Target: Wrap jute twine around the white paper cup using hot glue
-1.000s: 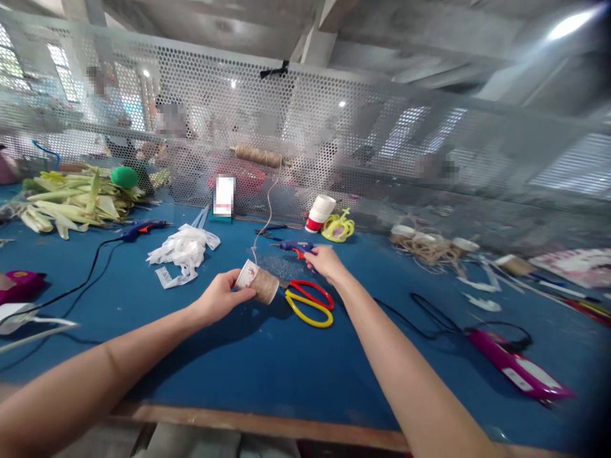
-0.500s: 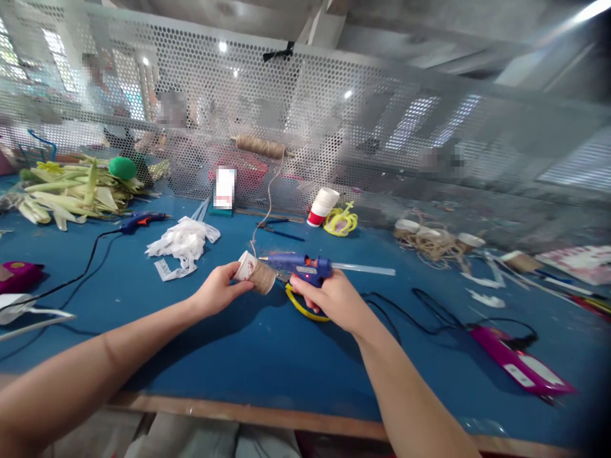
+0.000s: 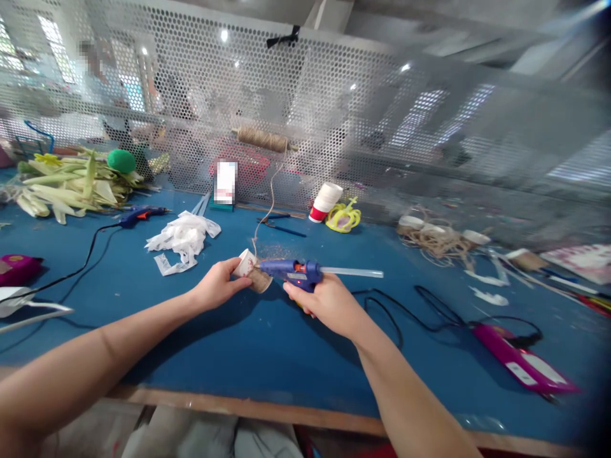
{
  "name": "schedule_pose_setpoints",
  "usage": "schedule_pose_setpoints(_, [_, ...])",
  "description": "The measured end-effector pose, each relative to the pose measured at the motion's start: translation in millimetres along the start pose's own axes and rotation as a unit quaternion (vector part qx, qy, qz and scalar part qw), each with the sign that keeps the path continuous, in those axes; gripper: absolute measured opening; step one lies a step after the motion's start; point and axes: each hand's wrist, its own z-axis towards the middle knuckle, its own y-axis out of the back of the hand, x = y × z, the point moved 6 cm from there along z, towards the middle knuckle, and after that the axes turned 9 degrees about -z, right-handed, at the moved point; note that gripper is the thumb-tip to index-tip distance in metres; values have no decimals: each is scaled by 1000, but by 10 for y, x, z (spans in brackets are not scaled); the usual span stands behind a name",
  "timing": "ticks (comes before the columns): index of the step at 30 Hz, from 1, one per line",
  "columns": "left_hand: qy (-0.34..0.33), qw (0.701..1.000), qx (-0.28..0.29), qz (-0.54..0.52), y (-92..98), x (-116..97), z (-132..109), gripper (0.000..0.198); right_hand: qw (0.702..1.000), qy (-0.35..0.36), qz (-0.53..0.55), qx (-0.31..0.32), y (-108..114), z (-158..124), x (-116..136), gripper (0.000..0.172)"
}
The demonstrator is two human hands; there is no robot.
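My left hand (image 3: 219, 283) is closed around a small paper cup (image 3: 245, 263), tilted on its side, its lower part wound with brown twine (image 3: 260, 280). From the cup a strand of twine (image 3: 272, 197) runs up to a twine spool (image 3: 262, 138) on the mesh panel. My right hand (image 3: 329, 302) grips a blue hot glue gun (image 3: 291, 270). A clear glue stick (image 3: 353, 272) sticks out of its back. The gun's nozzle is at the cup's wound side; whether it touches, I cannot tell. Something yellow is mostly hidden under my right hand.
White plastic film (image 3: 184, 238) lies left of the cup, with a second glue gun (image 3: 143, 216) and corn husks (image 3: 71, 184) beyond. Behind are pliers (image 3: 281, 227), stacked cups (image 3: 326, 202) and a yellow crown-like piece (image 3: 344, 216). A magenta power strip (image 3: 520, 359) lies at right.
My right hand has moved the glue gun left, bringing its nozzle to the twine-wound cup. My left hand holds the cup in nearly the same place.
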Motion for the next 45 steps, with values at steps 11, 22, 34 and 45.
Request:
schedule_pose_setpoints(11, [-6, 1000, 6, 6, -16, -31, -16, 30, 998, 31, -47, -4, -9, -11, 47, 25])
schedule_pose_setpoints(22, [-6, 1000, 7, 9, -18, -68, -25, 29, 998, 39, -55, -6, -14, -28, 79, 22])
schedule_pose_setpoints(34, [-8, 1000, 13, -2, -22, -51, -25, 33, 997, 38, -70, -12, 0, -40, 107, 23])
schedule_pose_setpoints(45, [-8, 1000, 18, -9, -20, -48, -22, 33, 997, 2, -56, -52, 32, 43, -56, 24])
